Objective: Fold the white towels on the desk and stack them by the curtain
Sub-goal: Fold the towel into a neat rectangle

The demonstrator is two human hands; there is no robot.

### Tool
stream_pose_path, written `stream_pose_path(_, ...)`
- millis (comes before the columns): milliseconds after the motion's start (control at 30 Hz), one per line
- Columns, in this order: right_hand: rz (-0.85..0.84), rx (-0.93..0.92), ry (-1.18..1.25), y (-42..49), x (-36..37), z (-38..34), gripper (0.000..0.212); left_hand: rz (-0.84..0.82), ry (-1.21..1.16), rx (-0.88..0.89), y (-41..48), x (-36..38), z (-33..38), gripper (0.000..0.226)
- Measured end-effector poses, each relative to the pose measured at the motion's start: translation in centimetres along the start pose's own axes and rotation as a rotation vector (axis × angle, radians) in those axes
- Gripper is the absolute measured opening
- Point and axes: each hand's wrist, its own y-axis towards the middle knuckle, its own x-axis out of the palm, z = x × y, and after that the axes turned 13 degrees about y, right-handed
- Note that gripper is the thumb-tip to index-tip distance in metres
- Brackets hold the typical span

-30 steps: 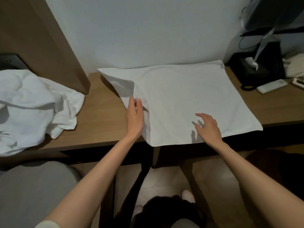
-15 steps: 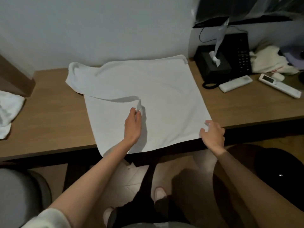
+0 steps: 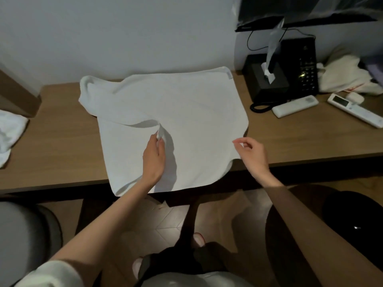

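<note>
wooden desk (image 3: 62, 131), white towel (image 3: 186, 112): left hand (image 3: 154, 160) fingers pinching folded corner, right hand (image 3: 253, 156) fingers now pinching raised edge

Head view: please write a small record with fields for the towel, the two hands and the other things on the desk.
white towel: spread on the desk, left part folded over
left hand: pinches the folded-over corner
right hand: fingers curled at the towel's right edge; grip unclear
other things: black phone, white remote, crumpled towel at far left
</note>
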Motion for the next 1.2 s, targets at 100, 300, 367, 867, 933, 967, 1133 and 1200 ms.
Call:
stream_pose_path(100, -0.196, -0.07, 0.025, 0.5, 2.3, -3.5, 0.028, 0.058, -0.1, 0.008, 0.2, -1.7, 0.6, 0.021)
stream_pose_path(300, -0.504, -0.294, -0.148, 0.0, 8.3, -8.4, 0.025, 0.139, -0.202, 0.009, 0.7, -5.0, 0.3, 0.018)
stream_pose_path(367, -0.543, -0.368, -0.178, -0.2, 10.2, -9.3, 0.016, 0.156, -0.227, 0.029, 0.5, -5.9, 0.5, 0.014)
stream_pose_path(867, -0.633, -0.441, -0.105, 0.2, 15.5, -10.6, 0.014, 0.128, -0.22, 0.135, -0.5, -8.3, -0.4, 0.011)
stream_pose_path(933, -0.642, -0.44, -0.083, 0.4, 15.5, -10.5, 0.014, 0.098, -0.198, 0.135, -0.3, -8.4, -0.5, 0.011)
stream_pose_path(967, -0.647, -0.442, -0.076, 0.4, 15.5, -10.5, 0.013, 0.084, -0.187, 0.14, -0.3, -8.4, -0.6, 0.011)
stream_pose_path(1133, -0.714, -0.512, -0.168, 0.2, 15.3, -10.7, 0.018, 0.041, -0.148, 0.167, -0.4, -8.3, -0.6, 0.015)
stream_pose_path(1200, -0.712, -0.583, -0.295, 0.3, 15.3, -11.0, 0.015, 0.027, -0.153, 0.152, -0.4, -8.3, -0.5, 0.015)
